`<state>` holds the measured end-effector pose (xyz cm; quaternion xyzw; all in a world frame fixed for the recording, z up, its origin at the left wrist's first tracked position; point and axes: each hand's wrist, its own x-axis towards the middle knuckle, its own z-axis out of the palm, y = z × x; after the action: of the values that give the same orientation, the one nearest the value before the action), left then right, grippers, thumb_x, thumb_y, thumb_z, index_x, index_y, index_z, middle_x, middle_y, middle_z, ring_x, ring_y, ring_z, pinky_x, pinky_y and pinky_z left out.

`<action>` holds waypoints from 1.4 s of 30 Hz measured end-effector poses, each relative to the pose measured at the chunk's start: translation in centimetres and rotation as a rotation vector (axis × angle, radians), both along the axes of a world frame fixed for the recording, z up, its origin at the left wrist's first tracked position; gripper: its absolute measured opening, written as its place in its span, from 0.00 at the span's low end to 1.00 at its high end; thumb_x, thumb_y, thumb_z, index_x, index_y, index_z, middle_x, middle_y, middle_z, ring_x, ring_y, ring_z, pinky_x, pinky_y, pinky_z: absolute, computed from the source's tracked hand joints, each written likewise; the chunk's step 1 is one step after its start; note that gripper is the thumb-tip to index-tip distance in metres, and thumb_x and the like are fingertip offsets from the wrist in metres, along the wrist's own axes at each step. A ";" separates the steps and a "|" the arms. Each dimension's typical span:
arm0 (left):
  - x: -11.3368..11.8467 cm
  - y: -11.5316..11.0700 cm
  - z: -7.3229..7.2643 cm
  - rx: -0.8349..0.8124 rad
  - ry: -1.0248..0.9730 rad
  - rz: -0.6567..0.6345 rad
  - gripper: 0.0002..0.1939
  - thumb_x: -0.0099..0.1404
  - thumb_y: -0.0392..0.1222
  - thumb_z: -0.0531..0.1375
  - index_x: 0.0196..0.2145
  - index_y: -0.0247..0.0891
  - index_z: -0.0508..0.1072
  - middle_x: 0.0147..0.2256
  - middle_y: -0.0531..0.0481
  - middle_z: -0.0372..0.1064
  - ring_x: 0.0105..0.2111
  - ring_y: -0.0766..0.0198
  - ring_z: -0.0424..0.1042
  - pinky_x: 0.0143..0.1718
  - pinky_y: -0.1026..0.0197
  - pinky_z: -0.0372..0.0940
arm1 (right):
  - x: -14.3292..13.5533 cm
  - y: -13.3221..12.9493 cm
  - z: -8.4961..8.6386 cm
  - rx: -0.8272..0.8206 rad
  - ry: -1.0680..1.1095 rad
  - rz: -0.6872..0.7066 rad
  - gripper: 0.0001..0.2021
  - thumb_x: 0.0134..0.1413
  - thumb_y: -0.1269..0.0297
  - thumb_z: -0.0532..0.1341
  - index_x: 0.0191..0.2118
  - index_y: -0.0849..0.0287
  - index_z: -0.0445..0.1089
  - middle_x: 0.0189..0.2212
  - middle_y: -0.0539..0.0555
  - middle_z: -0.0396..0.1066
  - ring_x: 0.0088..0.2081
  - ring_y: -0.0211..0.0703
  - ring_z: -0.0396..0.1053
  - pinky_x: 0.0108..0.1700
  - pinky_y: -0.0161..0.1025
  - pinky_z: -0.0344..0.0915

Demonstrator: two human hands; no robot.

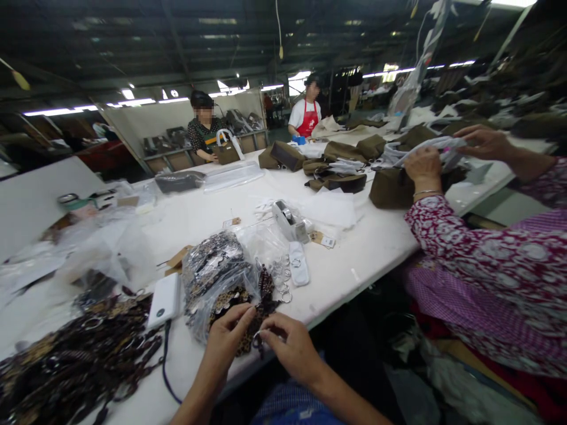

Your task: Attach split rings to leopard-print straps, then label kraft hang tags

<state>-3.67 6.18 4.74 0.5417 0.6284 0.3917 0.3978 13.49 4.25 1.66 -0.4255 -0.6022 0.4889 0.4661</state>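
My left hand [229, 335] is closed, thumb and forefinger pressed together at the table's front edge. What it pinches, if anything, is hidden. Beside it my right hand [295, 348] pinches a small silvery ring [257, 334], from which a dark brown strap seems to hang. Between and beyond my fingers lies a dark braided strap [266, 286]. A clear plastic bag [217, 260] of leopard-print pieces stands just past my left hand. Several loose metal key rings [286, 293] are on the table to its right.
A pile of dark straps with rings [84, 354] covers the left front, near a white power bank [163, 301] with a cable. A tape dispenser [290, 221] stands mid-table. At right, a co-worker's hands [425, 168] handle an olive bag [390, 189]. Two people stand across the table.
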 end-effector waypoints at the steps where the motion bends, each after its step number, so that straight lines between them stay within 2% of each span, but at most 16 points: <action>1: 0.4 -0.2 0.0 -0.048 -0.051 -0.017 0.18 0.55 0.55 0.65 0.37 0.39 0.82 0.41 0.45 0.79 0.46 0.51 0.75 0.50 0.54 0.67 | 0.2 -0.1 0.1 0.016 -0.035 -0.003 0.04 0.58 0.70 0.62 0.33 0.56 0.74 0.33 0.51 0.75 0.39 0.42 0.72 0.42 0.34 0.64; 3: 1.0 -0.6 0.1 -0.139 -0.128 -0.054 0.21 0.56 0.57 0.65 0.39 0.38 0.82 0.39 0.45 0.80 0.43 0.52 0.75 0.47 0.57 0.68 | 0.9 -0.4 0.2 0.067 -0.107 0.002 0.05 0.58 0.72 0.62 0.33 0.57 0.73 0.31 0.50 0.73 0.35 0.41 0.71 0.40 0.34 0.63; 6: 1.6 -1.0 0.2 -0.217 -0.166 -0.072 0.24 0.55 0.59 0.65 0.39 0.37 0.82 0.34 0.47 0.79 0.36 0.56 0.74 0.35 0.62 0.67 | 2.0 -0.9 0.1 0.163 -0.199 0.039 0.05 0.59 0.74 0.61 0.34 0.58 0.72 0.33 0.51 0.73 0.38 0.42 0.70 0.42 0.35 0.63; 8: 2.0 -1.2 0.3 -0.236 -0.187 -0.066 0.23 0.54 0.59 0.65 0.38 0.37 0.82 0.33 0.47 0.78 0.33 0.58 0.73 0.32 0.63 0.65 | 2.5 -1.2 0.0 0.187 -0.235 0.045 0.06 0.60 0.74 0.60 0.35 0.58 0.71 0.34 0.52 0.72 0.39 0.43 0.70 0.43 0.35 0.63; 13: 2.5 -1.6 0.2 -0.338 -0.387 -0.047 0.22 0.53 0.56 0.67 0.39 0.38 0.82 0.39 0.45 0.79 0.41 0.55 0.73 0.41 0.61 0.67 | 3.2 -1.5 -0.3 0.214 -0.269 0.051 0.07 0.61 0.74 0.58 0.36 0.57 0.71 0.35 0.53 0.73 0.39 0.43 0.70 0.44 0.36 0.64; 17: 2.7 -1.8 -0.3 -0.369 -0.397 0.020 0.23 0.52 0.55 0.68 0.39 0.36 0.81 0.41 0.43 0.78 0.42 0.54 0.74 0.40 0.61 0.68 | 3.6 -1.7 -0.2 0.227 -0.297 0.069 0.08 0.62 0.73 0.57 0.35 0.57 0.72 0.34 0.54 0.72 0.37 0.44 0.70 0.42 0.37 0.65; 19: 2.9 -1.8 -0.6 -0.335 -0.369 0.036 0.22 0.51 0.55 0.68 0.38 0.35 0.80 0.38 0.44 0.78 0.40 0.56 0.74 0.39 0.61 0.68 | 3.8 -1.9 0.1 0.194 -0.287 0.083 0.08 0.62 0.72 0.57 0.35 0.56 0.72 0.33 0.53 0.72 0.36 0.44 0.70 0.41 0.38 0.65; 21: 3.1 -1.8 -0.8 -0.279 -0.362 0.057 0.22 0.52 0.55 0.68 0.37 0.34 0.80 0.37 0.45 0.78 0.38 0.57 0.75 0.39 0.61 0.69 | 3.9 -2.1 0.4 0.122 -0.223 0.052 0.06 0.61 0.70 0.59 0.35 0.56 0.73 0.35 0.54 0.73 0.39 0.45 0.71 0.44 0.39 0.65; 23: 3.3 -1.7 -0.7 -0.223 -0.375 0.072 0.22 0.54 0.56 0.66 0.37 0.35 0.78 0.37 0.45 0.78 0.39 0.56 0.75 0.40 0.60 0.69 | 4.1 -2.1 0.7 0.021 -0.107 -0.045 0.05 0.59 0.66 0.61 0.33 0.56 0.74 0.44 0.56 0.73 0.46 0.48 0.70 0.50 0.41 0.64; 25: 3.3 -1.7 -0.3 -0.162 -0.341 0.074 0.21 0.57 0.56 0.64 0.37 0.36 0.77 0.38 0.45 0.77 0.40 0.55 0.75 0.42 0.58 0.69 | 4.3 -2.0 0.8 -0.099 0.032 -0.156 0.06 0.58 0.62 0.63 0.32 0.57 0.73 0.49 0.58 0.71 0.50 0.50 0.69 0.50 0.41 0.65; 26: 3.3 -1.7 0.0 -0.120 -0.298 0.067 0.20 0.58 0.56 0.63 0.36 0.36 0.76 0.38 0.45 0.77 0.42 0.54 0.75 0.44 0.57 0.69 | 4.3 -1.9 0.8 -0.164 0.106 -0.186 0.08 0.58 0.59 0.63 0.32 0.58 0.72 0.48 0.59 0.72 0.47 0.50 0.70 0.46 0.40 0.67; 28: 3.4 -1.9 0.6 -0.026 -0.193 0.028 0.17 0.59 0.55 0.62 0.33 0.37 0.76 0.38 0.46 0.76 0.45 0.53 0.73 0.47 0.57 0.67 | 4.5 -1.6 0.7 -0.284 0.247 -0.196 0.12 0.58 0.54 0.61 0.33 0.58 0.70 0.38 0.58 0.75 0.36 0.45 0.73 0.35 0.37 0.69; 31: 3.7 -2.3 1.1 0.018 -0.124 -0.088 0.15 0.62 0.53 0.61 0.33 0.38 0.76 0.37 0.46 0.76 0.43 0.55 0.73 0.48 0.58 0.67 | 4.5 -1.3 0.6 -0.365 0.344 -0.195 0.16 0.58 0.49 0.61 0.33 0.58 0.66 0.26 0.52 0.74 0.23 0.39 0.69 0.25 0.34 0.65; 35: 4.5 -2.8 0.7 -0.008 -0.083 -0.163 0.16 0.62 0.53 0.60 0.36 0.38 0.77 0.35 0.47 0.77 0.35 0.58 0.75 0.39 0.60 0.70 | 4.5 -1.4 1.0 -0.325 0.288 -0.242 0.17 0.58 0.48 0.60 0.38 0.59 0.67 0.20 0.50 0.73 0.19 0.38 0.67 0.23 0.32 0.63; 38: 5.0 -3.0 0.1 0.023 -0.029 -0.170 0.14 0.61 0.52 0.62 0.36 0.39 0.79 0.37 0.47 0.79 0.37 0.56 0.77 0.42 0.59 0.71 | 4.6 -1.6 1.2 -0.309 0.252 -0.257 0.18 0.60 0.50 0.59 0.46 0.60 0.69 0.20 0.50 0.73 0.19 0.38 0.67 0.24 0.32 0.63; 42: 5.4 -3.0 0.0 0.064 0.002 -0.171 0.13 0.60 0.51 0.62 0.35 0.40 0.80 0.39 0.46 0.80 0.42 0.53 0.77 0.47 0.57 0.70 | 4.6 -1.8 1.0 -0.292 0.214 -0.259 0.17 0.61 0.51 0.58 0.45 0.60 0.72 0.22 0.51 0.74 0.20 0.38 0.67 0.25 0.32 0.63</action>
<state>1.70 3.15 4.71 0.6062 0.5675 0.3757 0.4115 18.10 2.45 2.67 -0.5078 -0.4124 0.5496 0.5196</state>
